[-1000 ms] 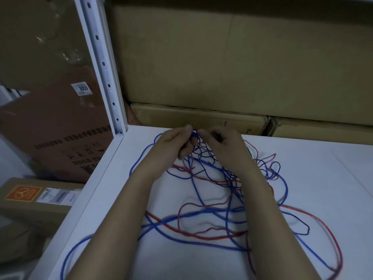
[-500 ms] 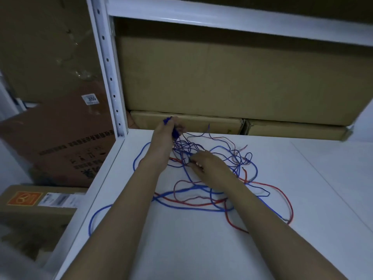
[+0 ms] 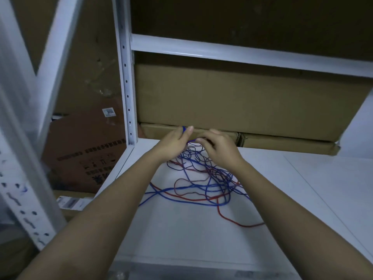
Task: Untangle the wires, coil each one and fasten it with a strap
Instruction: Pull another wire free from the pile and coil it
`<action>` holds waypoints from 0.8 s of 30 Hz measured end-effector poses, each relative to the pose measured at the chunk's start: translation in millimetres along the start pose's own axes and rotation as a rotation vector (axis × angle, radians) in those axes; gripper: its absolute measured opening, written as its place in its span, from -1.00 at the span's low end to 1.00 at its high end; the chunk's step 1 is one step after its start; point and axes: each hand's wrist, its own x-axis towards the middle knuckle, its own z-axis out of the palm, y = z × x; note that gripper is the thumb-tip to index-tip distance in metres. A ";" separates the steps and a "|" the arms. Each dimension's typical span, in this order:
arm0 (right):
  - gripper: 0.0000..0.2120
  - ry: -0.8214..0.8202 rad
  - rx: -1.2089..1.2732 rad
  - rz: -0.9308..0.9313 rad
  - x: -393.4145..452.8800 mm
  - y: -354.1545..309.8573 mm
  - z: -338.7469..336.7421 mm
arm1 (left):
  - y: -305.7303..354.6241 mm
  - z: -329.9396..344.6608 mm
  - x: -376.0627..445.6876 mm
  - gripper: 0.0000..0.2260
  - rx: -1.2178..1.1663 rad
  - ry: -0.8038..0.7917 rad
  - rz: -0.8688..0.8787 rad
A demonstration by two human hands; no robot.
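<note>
Two cardboard boxes (image 3: 242,102) stand stacked at the back of the white shelf (image 3: 302,199), behind a loose tangle of blue and red wires (image 3: 203,184) that lies on the shelf surface. Above the far end of the tangle, the left hand (image 3: 174,143) pinches a blue wire (image 3: 184,129) between thumb and fingers. The right hand (image 3: 219,147), close beside it, has its fingers curled around strands lifted from the pile.

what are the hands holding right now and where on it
Both hands grip blue wire at the top of the tangle. The left hand pinches a small bunched part; the right hand curls its fingers round strands beside it.
</note>
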 end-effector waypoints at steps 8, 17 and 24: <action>-0.90 0.085 0.355 0.161 26.7 10.6 -24.7 | 41.8 -4.6 -10.8 -0.63 -0.387 -0.092 0.054; -0.85 -0.046 0.698 0.155 14.0 21.6 -47.5 | 81.0 19.9 -13.2 -0.67 -1.051 -0.058 -0.077; -0.86 -0.130 0.887 0.146 -0.7 32.5 -52.7 | 96.6 49.4 -10.9 -0.69 -1.282 0.073 -0.100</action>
